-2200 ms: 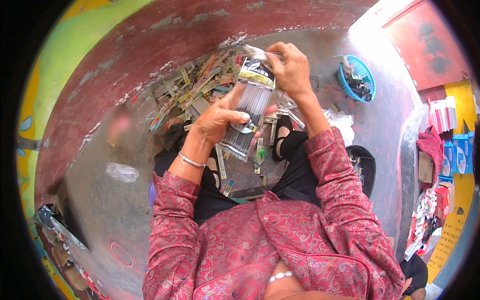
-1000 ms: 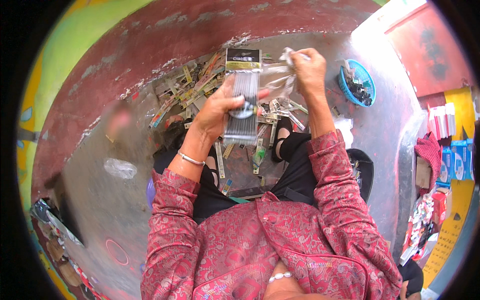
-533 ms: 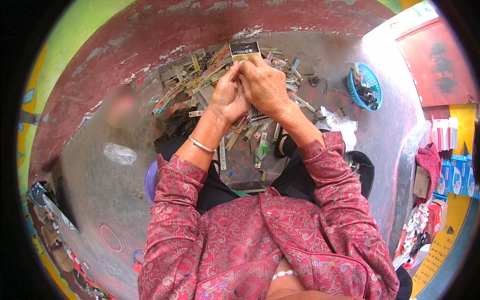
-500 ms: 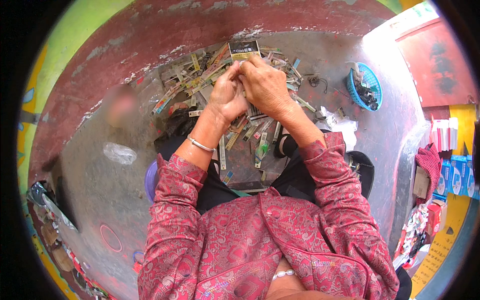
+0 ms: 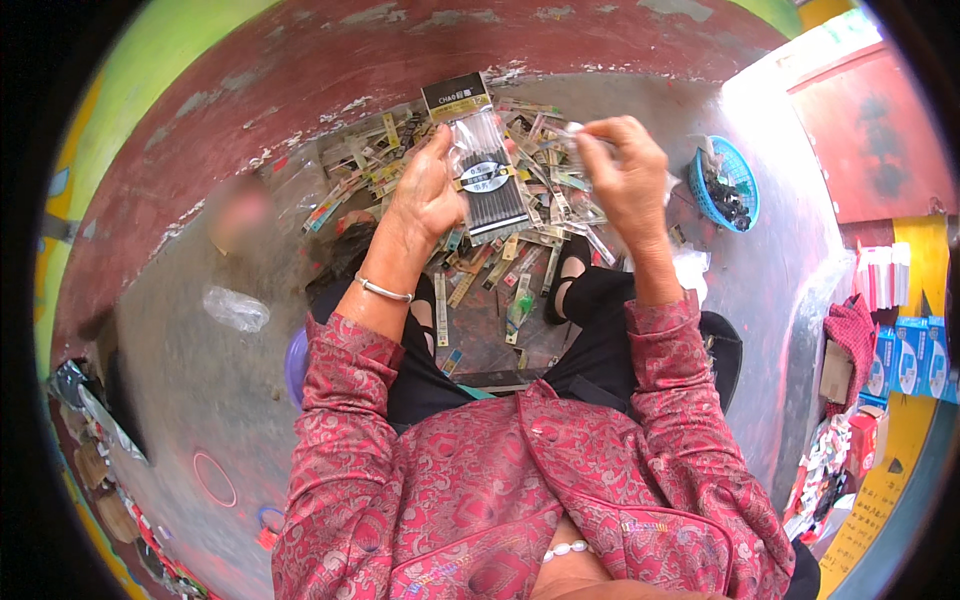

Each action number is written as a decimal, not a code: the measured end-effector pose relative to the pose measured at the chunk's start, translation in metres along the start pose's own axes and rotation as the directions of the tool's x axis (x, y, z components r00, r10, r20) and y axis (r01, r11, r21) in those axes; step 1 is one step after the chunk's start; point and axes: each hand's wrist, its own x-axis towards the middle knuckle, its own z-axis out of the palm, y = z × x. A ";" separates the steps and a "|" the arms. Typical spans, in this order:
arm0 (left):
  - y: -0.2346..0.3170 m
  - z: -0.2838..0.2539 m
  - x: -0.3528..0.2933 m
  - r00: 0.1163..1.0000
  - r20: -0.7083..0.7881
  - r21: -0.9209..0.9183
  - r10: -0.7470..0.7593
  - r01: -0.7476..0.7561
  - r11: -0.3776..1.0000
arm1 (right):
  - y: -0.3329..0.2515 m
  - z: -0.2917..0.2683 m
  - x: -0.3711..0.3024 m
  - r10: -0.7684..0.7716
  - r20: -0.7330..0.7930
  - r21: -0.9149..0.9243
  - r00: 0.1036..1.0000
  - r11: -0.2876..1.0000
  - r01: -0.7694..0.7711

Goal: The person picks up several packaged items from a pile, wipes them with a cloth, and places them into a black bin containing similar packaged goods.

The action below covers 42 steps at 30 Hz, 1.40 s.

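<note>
My left hand (image 5: pixel 428 190) grips the left edge of a clear plastic packet (image 5: pixel 492 178) full of thin black sticks that look like pen refills. It has a black and gold header, and I hold it tilted above the floor. To its right, apart from the packet, my right hand (image 5: pixel 625 165) is raised with thumb and forefinger pinched. A small white scrap (image 5: pixel 573 130) shows at those fingertips; its kind is too small to make out. Beneath both hands lies a loose heap of long, narrow printed strips (image 5: pixel 400 150), partly hidden by the packet.
A blue plastic basket (image 5: pixel 748 165) with dark things in it stands at the right. On the left floor are a crumpled clear bag (image 5: pixel 236 308) and a pink ring (image 5: pixel 215 478). Blue boxes (image 5: pixel 910 357) line the right side. A reddish wall (image 5: pixel 330 70) curves behind the heap.
My hands were together at the packet's top; now they are apart. The right has moved right with a small white scrap, while the left holds the packet, now turned face up into view.
</note>
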 end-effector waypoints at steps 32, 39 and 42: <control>0.001 0.018 -0.004 0.977 -0.079 0.160 0.200 -0.185 0.970 | 0.025 -0.009 -0.005 0.329 0.373 -0.064 0.867 0.942 -0.329; 0.002 0.026 -0.004 0.980 0.024 0.149 0.198 -0.199 0.968 | -0.005 0.018 -0.013 0.245 0.832 0.084 0.497 0.831 -0.550; 0.001 0.033 -0.007 0.972 0.037 0.044 0.232 -0.233 0.971 | -0.002 0.021 -0.014 0.221 0.808 0.269 0.545 0.685 -0.677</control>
